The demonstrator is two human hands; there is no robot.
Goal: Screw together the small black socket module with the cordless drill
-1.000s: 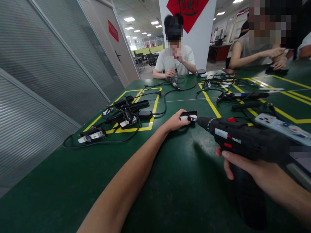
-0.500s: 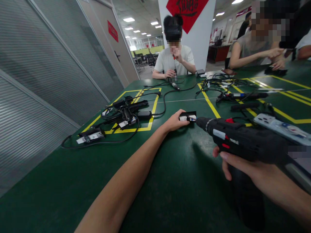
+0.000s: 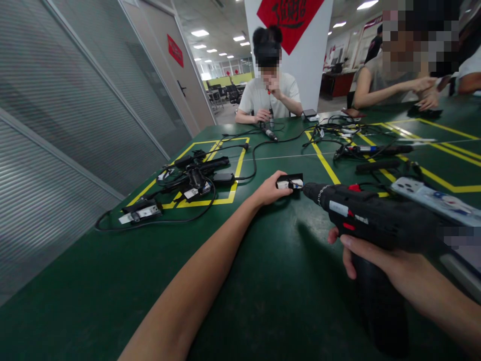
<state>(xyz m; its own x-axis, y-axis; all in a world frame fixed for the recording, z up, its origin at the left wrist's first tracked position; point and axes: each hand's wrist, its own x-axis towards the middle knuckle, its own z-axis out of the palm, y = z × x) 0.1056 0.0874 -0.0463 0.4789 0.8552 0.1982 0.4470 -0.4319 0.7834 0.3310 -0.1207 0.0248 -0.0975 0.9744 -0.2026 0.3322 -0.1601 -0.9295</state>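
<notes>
My left hand (image 3: 271, 189), its arm stretched forward, is closed around the left end of a small black case with a white part inside (image 3: 295, 184), held at the green tabletop (image 3: 240, 281). The fingers behind the case are partly hidden. My right hand (image 3: 372, 255) is wrapped around the handle of a black cordless drill (image 3: 361, 210) with red switches. The drill lies level, its chuck pointing left at the right end of the case. Whether the bit touches the case I cannot tell.
A heap of black devices and cables (image 3: 195, 175) lies within yellow tape at left. Right of the drill sit a pale blue case (image 3: 432, 195) and more cables (image 3: 338, 128). Across the table one person (image 3: 270, 95) handles a cabled tool; another person (image 3: 394, 85) works at the right.
The view shifts very slightly. Both hands, the case and the drill stay in practically the same place, and both holds are unchanged.
</notes>
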